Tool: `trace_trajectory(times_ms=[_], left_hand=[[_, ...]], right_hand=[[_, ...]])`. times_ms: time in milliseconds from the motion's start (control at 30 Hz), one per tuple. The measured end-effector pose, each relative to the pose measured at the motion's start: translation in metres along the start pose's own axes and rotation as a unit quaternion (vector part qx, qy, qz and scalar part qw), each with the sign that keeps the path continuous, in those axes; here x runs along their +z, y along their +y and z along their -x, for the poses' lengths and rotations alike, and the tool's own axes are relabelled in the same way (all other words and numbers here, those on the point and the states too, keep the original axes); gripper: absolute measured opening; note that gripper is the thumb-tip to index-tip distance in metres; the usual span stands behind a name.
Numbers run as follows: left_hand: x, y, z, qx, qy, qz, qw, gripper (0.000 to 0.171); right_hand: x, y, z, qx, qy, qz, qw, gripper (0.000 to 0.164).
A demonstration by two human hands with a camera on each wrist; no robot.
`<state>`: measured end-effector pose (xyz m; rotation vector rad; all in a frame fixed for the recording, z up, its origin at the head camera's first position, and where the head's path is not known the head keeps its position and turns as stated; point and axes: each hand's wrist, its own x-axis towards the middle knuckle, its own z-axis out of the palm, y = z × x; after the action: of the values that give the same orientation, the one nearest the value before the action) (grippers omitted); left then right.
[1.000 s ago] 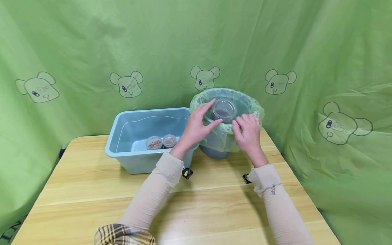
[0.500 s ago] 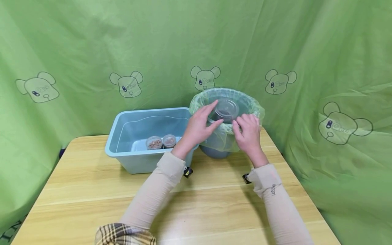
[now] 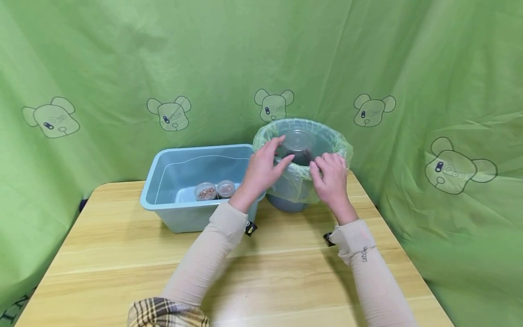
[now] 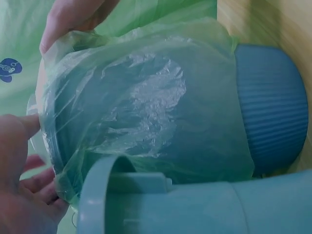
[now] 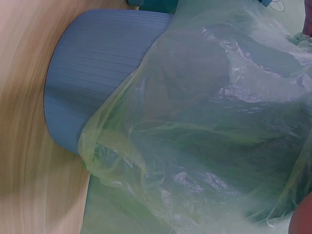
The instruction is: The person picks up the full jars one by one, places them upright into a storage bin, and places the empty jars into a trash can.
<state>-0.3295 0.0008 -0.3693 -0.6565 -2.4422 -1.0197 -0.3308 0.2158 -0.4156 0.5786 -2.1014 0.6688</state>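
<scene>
In the head view a blue bin (image 3: pixel 291 205), lined with a pale green plastic bag (image 3: pixel 342 147), stands on the table. At the bin's mouth is a clear round plastic container (image 3: pixel 299 138) with dark contents low in it. My left hand (image 3: pixel 263 164) holds this container at its near left side between thumb and fingers. My right hand (image 3: pixel 331 177) grips the bag-covered front rim with curled fingers. In the left wrist view, the container's clear edge shows beyond the rim between the hands. The right wrist view mostly shows the bag (image 5: pixel 195 131) over the ribbed bin (image 5: pixel 97 78).
A light blue rectangular tub (image 3: pixel 163 160) stands left of the bin, close beside it. Two small clear round containers (image 3: pixel 206 191) sit inside, one with brownish bits. A wooden table (image 3: pixel 261 281) lies beneath, and a green curtain (image 3: pixel 224 54) hangs behind and at the sides.
My left hand has shifted slightly right, then back left, and the container has moved with it. The container's tilt has changed, and more dark contents show. My right hand has stayed on the rim.
</scene>
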Motion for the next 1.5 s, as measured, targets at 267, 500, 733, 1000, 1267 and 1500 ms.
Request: trace_trajectory(times_ms=[267, 500, 733, 1000, 1267, 1500], left_hand=[[-0.002, -0.007, -0.001, -0.037, 0.013, -0.051, 0.9979, 0.051], [-0.005, -0.012, -0.001, -0.033, 0.004, -0.064, 0.9974, 0.059], [-0.006, -0.015, 0.001, -0.025, -0.003, -0.049, 0.9985, 0.058], [-0.006, -0.017, 0.001, -0.02, -0.009, -0.044, 0.9988, 0.058], [-0.007, -0.02, 0.002, -0.016, -0.015, -0.034, 0.9992, 0.06], [-0.011, -0.018, 0.005, -0.01, -0.017, -0.022, 0.9996, 0.06]], right_hand=[[0.0, -0.001, 0.0, 0.001, 0.001, -0.007, 1.0, 0.039], [-0.001, -0.001, -0.001, 0.005, -0.004, -0.006, 1.0, 0.039], [0.0, 0.0, 0.0, 0.001, -0.001, -0.007, 1.0, 0.039], [-0.001, -0.001, 0.0, 0.003, -0.005, -0.009, 1.0, 0.039], [-0.001, -0.001, 0.0, 0.002, -0.006, -0.01, 1.0, 0.038], [-0.002, -0.002, 0.0, 0.005, -0.008, -0.008, 1.0, 0.038]])
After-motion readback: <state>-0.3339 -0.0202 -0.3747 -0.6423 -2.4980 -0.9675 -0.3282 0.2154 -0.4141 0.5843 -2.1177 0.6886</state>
